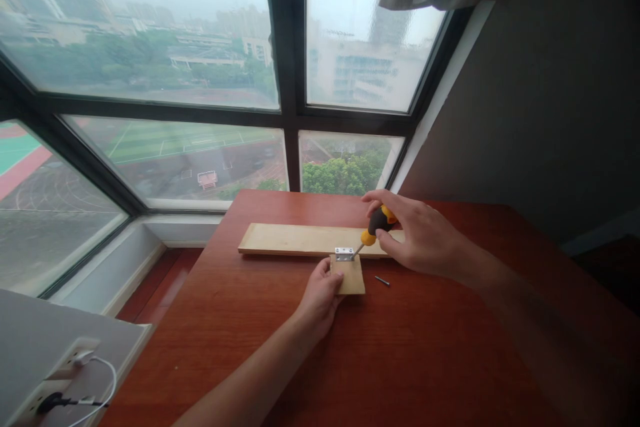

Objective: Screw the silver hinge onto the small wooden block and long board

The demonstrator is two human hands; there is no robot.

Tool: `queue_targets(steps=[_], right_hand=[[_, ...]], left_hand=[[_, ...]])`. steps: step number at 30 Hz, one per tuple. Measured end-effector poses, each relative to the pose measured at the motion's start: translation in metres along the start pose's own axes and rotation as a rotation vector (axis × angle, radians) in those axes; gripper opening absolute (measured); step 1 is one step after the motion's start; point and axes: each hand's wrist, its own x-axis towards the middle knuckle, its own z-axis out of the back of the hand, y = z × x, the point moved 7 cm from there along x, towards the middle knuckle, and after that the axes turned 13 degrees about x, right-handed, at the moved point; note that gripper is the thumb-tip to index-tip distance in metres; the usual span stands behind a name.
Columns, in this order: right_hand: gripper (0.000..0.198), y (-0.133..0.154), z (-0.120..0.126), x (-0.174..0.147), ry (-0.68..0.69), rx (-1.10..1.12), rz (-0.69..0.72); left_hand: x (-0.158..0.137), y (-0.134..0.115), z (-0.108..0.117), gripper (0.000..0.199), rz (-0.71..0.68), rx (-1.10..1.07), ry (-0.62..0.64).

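Head view: your left hand [323, 295] pinches the block [351, 282] at its left edge, thumb on top, over the table [425, 360]; your right hand [423, 235] has fingers curled round the screwdriver [381, 221], tip at the hinge [345, 253] on the block's far edge, can't tell if seated. Board [290, 239] lies beyond the block, metal rod [382, 281] just right of it. Block looks light and stiff, not fragile: hold it by its sides, clear of the hinge, whose smooth metal could let the tip skate.

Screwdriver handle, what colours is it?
The screwdriver handle is black and yellow; head view shows it best.
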Motion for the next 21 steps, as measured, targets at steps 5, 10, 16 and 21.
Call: queue_targets(steps=[5, 10, 16, 21], right_hand=[[0.038, -0.004, 0.007, 0.002, -0.123, -0.393, -0.160], [0.032, -0.009, 0.008, 0.001, -0.101, -0.339, -0.158], [0.033, -0.012, 0.011, -0.002, -0.089, -0.390, -0.183], [0.030, -0.011, 0.009, -0.002, -0.084, -0.298, -0.144]], left_hand=[[-0.001, -0.001, 0.000, 0.034, -0.002, 0.005, 0.004], [-0.002, -0.002, -0.001, 0.032, 0.008, 0.004, -0.008], [-0.001, -0.002, 0.000, 0.034, 0.005, 0.003, 0.000], [0.000, -0.001, 0.000, 0.033, -0.003, 0.004, 0.005]])
